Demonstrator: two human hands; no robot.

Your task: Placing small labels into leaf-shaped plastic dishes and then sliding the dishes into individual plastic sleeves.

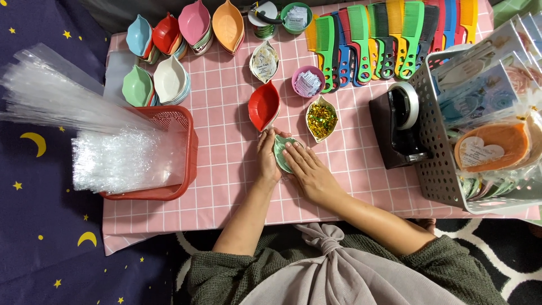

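A pale green leaf-shaped dish (pixel 280 148) lies on the pink checked tablecloth (pixel 226 113) near the front middle. My left hand (pixel 267 158) rests along its left edge, fingers together on the rim. My right hand (pixel 307 169) lies flat over its right side, covering much of it. Just beyond my fingertips sit a red leaf dish (pixel 263 105) and a leaf dish of gold glitter (pixel 322 118).
A red basket (pixel 180 141) of clear plastic bags stands at left. Stacks of coloured leaf dishes (pixel 186 34) and a row of combs (pixel 384 34) line the back. A black tape dispenser (pixel 398 124) and a grey perforated bin (pixel 440 147) of wrapped items sit at right.
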